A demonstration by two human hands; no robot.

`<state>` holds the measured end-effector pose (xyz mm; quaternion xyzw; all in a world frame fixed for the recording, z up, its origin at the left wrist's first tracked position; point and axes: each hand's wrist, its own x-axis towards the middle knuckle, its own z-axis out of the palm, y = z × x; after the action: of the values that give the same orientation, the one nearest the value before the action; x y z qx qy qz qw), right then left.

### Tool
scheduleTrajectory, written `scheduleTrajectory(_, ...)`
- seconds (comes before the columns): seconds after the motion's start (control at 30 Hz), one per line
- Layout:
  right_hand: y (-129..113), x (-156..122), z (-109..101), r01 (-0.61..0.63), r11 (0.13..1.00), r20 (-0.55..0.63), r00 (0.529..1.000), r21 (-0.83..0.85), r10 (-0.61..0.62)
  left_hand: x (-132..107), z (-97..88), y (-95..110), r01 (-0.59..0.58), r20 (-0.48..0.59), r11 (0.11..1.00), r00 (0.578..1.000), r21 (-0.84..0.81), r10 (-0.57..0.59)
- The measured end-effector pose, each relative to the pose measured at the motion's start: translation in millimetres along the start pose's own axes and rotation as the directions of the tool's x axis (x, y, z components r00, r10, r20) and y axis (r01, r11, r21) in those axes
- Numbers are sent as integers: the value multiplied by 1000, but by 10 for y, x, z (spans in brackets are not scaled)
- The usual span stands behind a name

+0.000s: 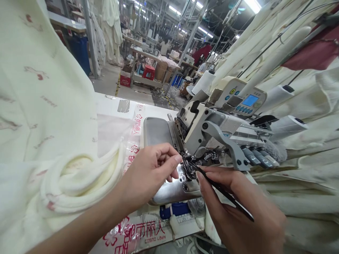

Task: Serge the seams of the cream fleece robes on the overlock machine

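My right hand (pixel 243 201) grips black tweezers (pixel 224 192), their tips reaching in among the metal parts by the needle of an overlock sewing machine (pixel 197 121). Just left of those tips, my left hand (pixel 156 167) is closed in a pinch, thumb against forefinger, above the machine's shiny metal plate (pixel 160 132). Whatever lies in that pinch, perhaps thread, is too small to make out. The machine's grey curved arm (pixel 225 135) rises beyond my right hand.
Cream printed fabric (pixel 39 88) hangs and lies bunched at the left. White thread cones (pixel 203 82) and a control panel (pixel 239 97) stand behind the machine head. A ruler strip (pixel 185 220) and a blue object (pixel 176 210) lie below the plate. More cream fabric (pixel 304 169) fills the right side.
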<state>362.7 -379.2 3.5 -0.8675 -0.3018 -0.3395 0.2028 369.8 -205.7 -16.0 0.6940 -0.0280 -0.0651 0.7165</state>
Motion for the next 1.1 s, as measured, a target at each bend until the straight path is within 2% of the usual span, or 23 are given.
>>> scheduleTrajectory(0.17,-96,103,1,116,965,78,992,-235,-100,1,-7,1,-8,-1,1000,1000,-20,8)
scheduleTrajectory(0.33,-117,175,39,165,934,114,984,-316,-135,15,-13,0,-25,4,999,1000,-37,25)
scheduleTrajectory(0.47,-131,162,26,108,970,87,992,-218,-91,15,-6,-1,-24,0,999,1000,-42,24)
scheduleTrajectory(0.6,-135,82,0,35,996,-10,999,-84,-36,8,-4,1,-29,3,999,1000,-39,29)
scheduleTrajectory(0.77,-34,-26,-6,74,997,-118,991,32,-70,6,-5,-4,-26,0,999,1000,-32,26)
scheduleTrajectory(1.0,44,-120,-12,-78,981,-108,989,176,98,-6,-6,-5,-2,-8,1000,1000,0,2)
scheduleTrajectory(1.1,42,-144,-26,-74,981,-101,991,178,93,3,-3,-2,-8,-14,1000,1000,16,8)
